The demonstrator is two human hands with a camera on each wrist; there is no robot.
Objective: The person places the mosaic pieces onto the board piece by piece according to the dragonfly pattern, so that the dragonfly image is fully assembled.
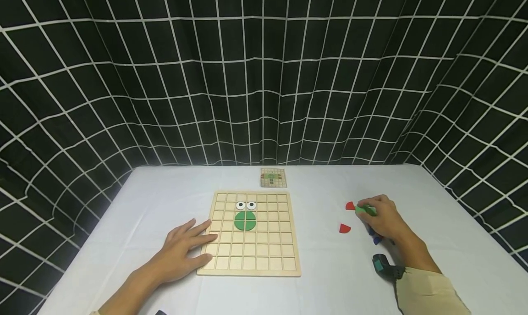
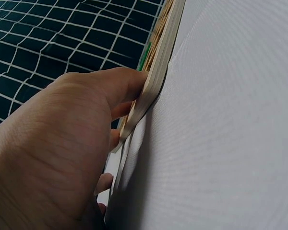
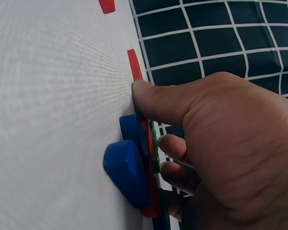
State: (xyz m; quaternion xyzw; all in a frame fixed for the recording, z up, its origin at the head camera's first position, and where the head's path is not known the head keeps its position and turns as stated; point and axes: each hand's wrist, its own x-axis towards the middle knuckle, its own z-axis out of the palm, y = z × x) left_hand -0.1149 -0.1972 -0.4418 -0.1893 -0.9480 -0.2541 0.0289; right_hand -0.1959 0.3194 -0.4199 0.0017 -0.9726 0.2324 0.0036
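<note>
The left hand (image 1: 179,251) rests on the left edge of a wooden grid board (image 1: 268,275), its fingers spread over the border and thumb near the lower left corner. On the board lie two white eye pieces (image 1: 240,206) and a green circle (image 1: 245,220) made of quarter pieces. Well to the right, the right hand (image 1: 381,216) reaches down among loose pieces, its thumb and fingers pinching a green piece (image 1: 360,209). Blue pieces (image 3: 127,172) and red pieces lie under and beside this hand, which partly hides them.
A small picture card (image 1: 273,178) with a gridded pattern lies behind the board. Two red quarter pieces (image 1: 344,228) lie left of the right hand. A black cloth with white grid lines (image 1: 264,76) hangs around the white table (image 1: 321,287).
</note>
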